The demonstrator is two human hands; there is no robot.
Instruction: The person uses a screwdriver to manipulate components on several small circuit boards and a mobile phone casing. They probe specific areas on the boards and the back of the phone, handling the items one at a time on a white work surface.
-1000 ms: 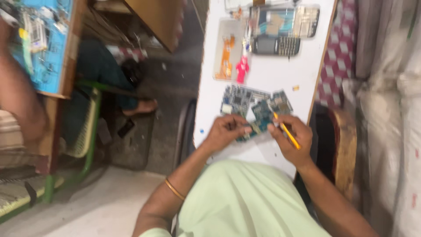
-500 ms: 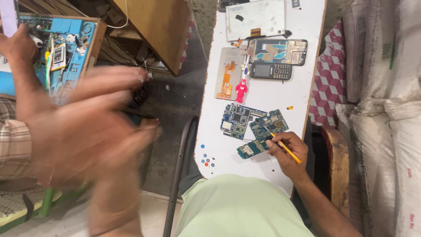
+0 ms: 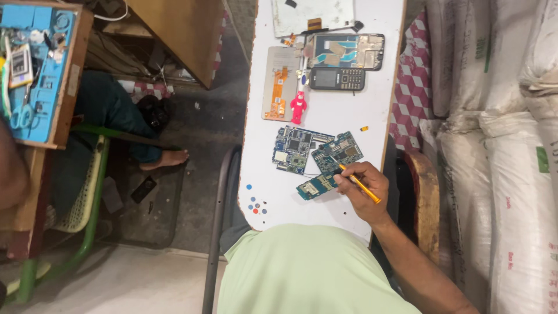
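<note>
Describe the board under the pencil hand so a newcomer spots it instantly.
On the white table, find the right hand with its grip on a yellow pencil. The small teal circuit board lies at its fingertips, nearest the table's front edge, slimmer than the two boards above.

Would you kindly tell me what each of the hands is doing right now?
Left hand: not in view.
Right hand: closed on a yellow tool, its tip at a small circuit board.

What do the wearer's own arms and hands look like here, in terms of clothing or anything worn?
Only the right hand and its forearm show; the left hand is out of view. The right arm is bare from wrist to as far up as it shows, with no glove, watch, bangle or ring visible. A pale green shirt covers the torso; no sleeve can be made out on the arm.
</note>
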